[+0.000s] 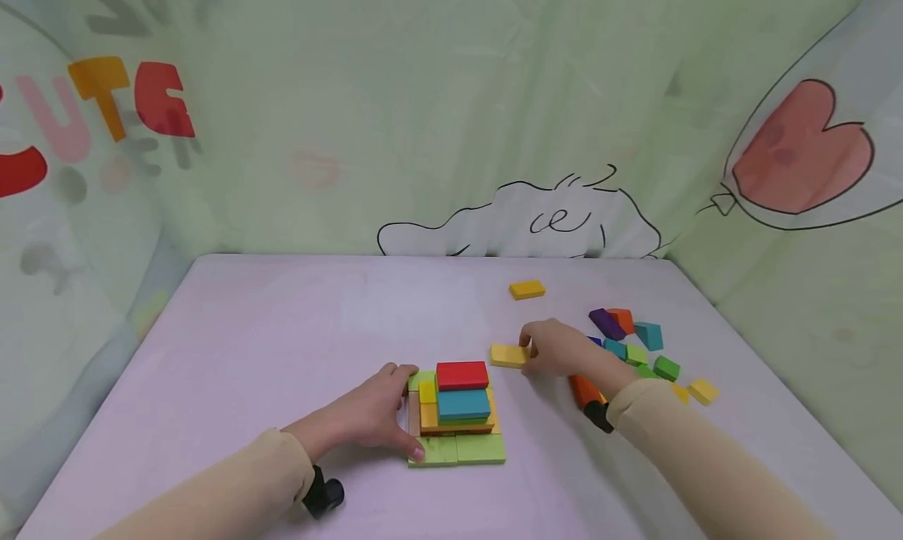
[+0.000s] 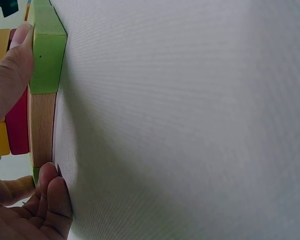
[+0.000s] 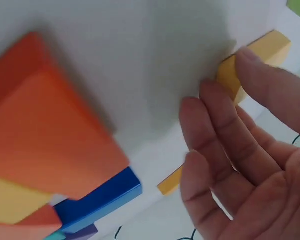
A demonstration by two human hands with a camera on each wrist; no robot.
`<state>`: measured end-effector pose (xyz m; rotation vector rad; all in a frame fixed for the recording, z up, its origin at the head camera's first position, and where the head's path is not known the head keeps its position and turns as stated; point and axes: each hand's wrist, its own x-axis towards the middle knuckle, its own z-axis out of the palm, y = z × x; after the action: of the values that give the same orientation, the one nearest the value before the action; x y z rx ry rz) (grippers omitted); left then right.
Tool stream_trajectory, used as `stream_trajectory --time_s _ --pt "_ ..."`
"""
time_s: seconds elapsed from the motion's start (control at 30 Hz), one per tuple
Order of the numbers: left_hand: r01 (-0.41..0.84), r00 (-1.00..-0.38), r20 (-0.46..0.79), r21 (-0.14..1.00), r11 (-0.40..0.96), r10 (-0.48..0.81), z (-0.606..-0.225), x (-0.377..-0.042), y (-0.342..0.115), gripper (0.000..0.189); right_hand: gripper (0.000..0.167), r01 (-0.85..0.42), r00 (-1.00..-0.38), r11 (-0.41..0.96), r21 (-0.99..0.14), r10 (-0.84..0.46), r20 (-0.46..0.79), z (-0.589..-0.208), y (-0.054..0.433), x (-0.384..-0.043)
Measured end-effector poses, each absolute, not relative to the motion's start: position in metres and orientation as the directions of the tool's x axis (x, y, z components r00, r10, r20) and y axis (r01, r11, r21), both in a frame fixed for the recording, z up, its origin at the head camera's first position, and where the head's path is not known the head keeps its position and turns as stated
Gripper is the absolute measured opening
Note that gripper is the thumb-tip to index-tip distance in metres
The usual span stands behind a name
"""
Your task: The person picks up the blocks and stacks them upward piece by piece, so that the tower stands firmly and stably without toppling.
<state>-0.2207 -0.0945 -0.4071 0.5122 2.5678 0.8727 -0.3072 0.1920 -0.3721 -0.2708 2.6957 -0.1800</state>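
Note:
A stepped stack of wooden blocks stands at the middle front of the table, with red and blue blocks on top and a light green base. My left hand spans its left side. In the left wrist view, the thumb lies against a green block and the fingertips touch the far end, past a bare wood block. Right of and behind the stack, my right hand pinches the right end of a yellow block lying on the table. The right wrist view shows thumb and fingers at that end.
Behind the right hand lies another yellow block. Loose blocks in several colours spread to the right, including a purple block and an orange block under the right wrist. A printed curtain encloses the table's back and sides.

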Motion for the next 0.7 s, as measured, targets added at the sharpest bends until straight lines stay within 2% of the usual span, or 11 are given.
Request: stream_trajectory --time_s 0.53,0.7 --pt "0.218 -0.864 -0.225 0.637 0.739 0.449 -0.407 -0.218 -0.094 0.112 0.03 -0.186 -0.925 0.971 -0.148 -0.224 -0.305 -0.377 0.197 -0.296" --pt "0.223 -0.867 -0.219 0.632 0.742 0.448 -0.407 -0.219 -0.094 0.113 0.033 -0.212 -0.948 0.955 -0.207 -0.252 -0.196 -0.356 0.197 -0.283"
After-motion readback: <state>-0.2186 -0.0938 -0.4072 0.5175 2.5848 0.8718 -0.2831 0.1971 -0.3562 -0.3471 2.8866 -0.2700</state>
